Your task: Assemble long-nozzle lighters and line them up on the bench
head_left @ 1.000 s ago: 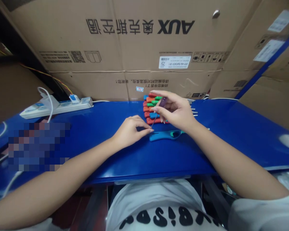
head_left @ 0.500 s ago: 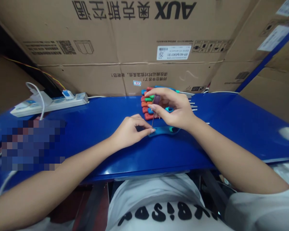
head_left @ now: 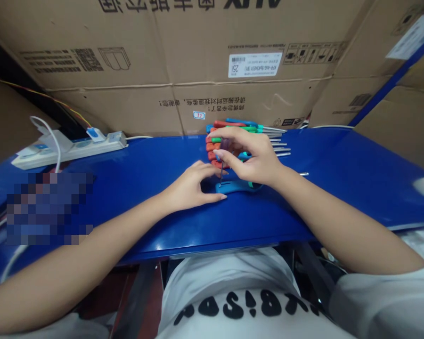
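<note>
My right hand (head_left: 252,153) grips the dark handle of a small screwdriver (head_left: 222,172), its thin shaft pointing down at the end of a blue screwdriver handle (head_left: 237,185) lying on the table. My left hand (head_left: 194,188) is at the left end of that blue handle, thumb and fingers apart, holding nothing. Just behind, partly hidden by my right hand, several screwdrivers with red, green, orange and blue handles (head_left: 211,147) lie side by side, metal shafts to the right.
A big cardboard box (head_left: 127,108) stands along the back of the blue table (head_left: 339,188). At the left are a white power strip (head_left: 70,153) with cables and a blurred-out object (head_left: 45,207). A small numbered sticker (head_left: 199,115) is on the cardboard.
The thumb and fingers of my left hand have parted and come off the blue handle's end. The camera view has shifted slightly. My right hand still holds the small screwdriver upright.
</note>
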Motion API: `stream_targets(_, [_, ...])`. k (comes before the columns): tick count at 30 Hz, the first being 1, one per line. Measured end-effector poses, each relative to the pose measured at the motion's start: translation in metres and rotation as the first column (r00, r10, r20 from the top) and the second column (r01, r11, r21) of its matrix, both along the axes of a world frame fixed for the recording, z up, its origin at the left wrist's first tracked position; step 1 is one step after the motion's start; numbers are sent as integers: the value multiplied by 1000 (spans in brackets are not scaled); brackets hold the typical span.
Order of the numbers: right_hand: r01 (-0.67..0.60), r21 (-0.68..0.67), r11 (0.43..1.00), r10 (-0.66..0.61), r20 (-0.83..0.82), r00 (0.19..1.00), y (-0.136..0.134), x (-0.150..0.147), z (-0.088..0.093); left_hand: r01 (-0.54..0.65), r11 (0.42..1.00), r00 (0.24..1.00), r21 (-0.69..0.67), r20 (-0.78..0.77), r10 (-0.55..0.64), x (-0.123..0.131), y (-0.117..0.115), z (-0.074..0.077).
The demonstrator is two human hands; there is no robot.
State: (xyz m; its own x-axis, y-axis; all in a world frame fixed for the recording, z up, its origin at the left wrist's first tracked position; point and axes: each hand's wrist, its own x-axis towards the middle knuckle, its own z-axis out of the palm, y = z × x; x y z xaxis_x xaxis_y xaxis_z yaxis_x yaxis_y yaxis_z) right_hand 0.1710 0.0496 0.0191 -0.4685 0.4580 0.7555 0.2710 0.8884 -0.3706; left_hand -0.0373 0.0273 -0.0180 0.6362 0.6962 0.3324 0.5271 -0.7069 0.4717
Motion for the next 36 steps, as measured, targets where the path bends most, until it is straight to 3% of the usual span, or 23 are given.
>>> stream_targets(9, [-50,-44,998,51,10,999,1,-3,-5,45,999,999,-21,-6,-45,0,1,-2])
stream_targets(15, [81,9,997,-81,21,996,4,-5,-8,39,999,999,-33,29,-38,1,0,-3])
stream_targets(21, [-62,-39,997,65,68,996,7,-5,-11,26,1000,1000,-8,15,-26,2,-1,-1])
stream_targets(26, [37,165,986,-46,54,997,5,-4,-9,64,998,997,-18,44,-63,3,-1,-1])
stream_targets(28, [21,212,977,-38,78,996,2,-4,-7,81,997,995,-12,66,-80,3,0,-2])
stream_targets(33, [-100,24,995,96,142,985,-1,-8,-7,84,996,993,23,82,-86,2,0,-3])
stream_targets(36, [8,71,997,-17,130,991,0,-7,-8,89,996,992,6,89,-89,2,0,-3])
